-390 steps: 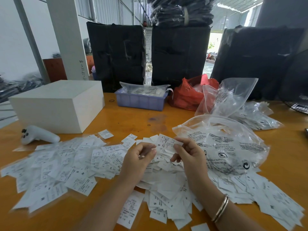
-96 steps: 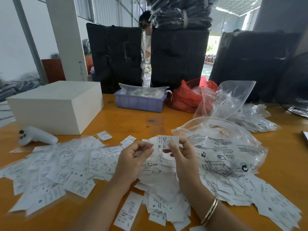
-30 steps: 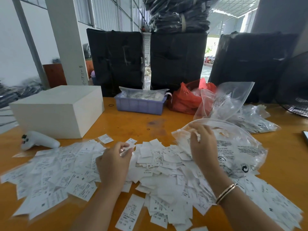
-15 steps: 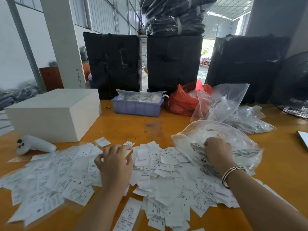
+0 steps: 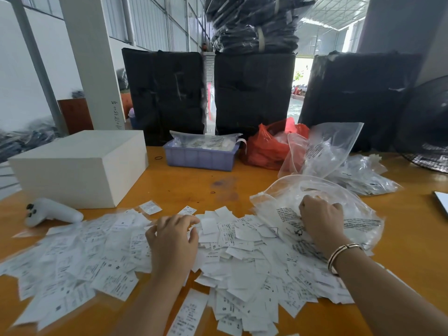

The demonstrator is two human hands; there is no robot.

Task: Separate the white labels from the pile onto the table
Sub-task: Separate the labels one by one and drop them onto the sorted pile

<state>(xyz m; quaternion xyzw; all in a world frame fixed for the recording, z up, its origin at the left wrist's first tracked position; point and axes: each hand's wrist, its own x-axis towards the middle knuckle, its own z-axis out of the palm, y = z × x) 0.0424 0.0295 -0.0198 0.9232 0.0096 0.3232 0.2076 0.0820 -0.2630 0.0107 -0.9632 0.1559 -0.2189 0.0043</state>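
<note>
A heap of white printed labels point(image 5: 242, 263) lies on the orange table point(image 5: 194, 187) in front of me. More labels point(image 5: 80, 258) are spread flatter to its left. My left hand point(image 5: 173, 241) rests on the labels between the heap and the spread, fingers relaxed and slightly apart. My right hand point(image 5: 320, 217), with a bangle on its wrist, has its fingers curled into the top of a puffed clear plastic bag point(image 5: 358, 214) that lies on the right part of the heap. What the fingertips hold under the plastic is hidden.
A white box point(image 5: 80, 166) and a white controller point(image 5: 51, 214) sit at the left. At the back stand a purple tray point(image 5: 198, 158), a red bag point(image 5: 264, 149), an upright clear bag point(image 5: 324, 149) and bagged packets point(image 5: 363, 175). Black bales point(image 5: 252, 93) and a fan point(image 5: 426, 132) stand behind.
Both hands let go of the single label held earlier. My left hand went down onto the labels at the left; my right hand reached right and settled on the clear bag.
</note>
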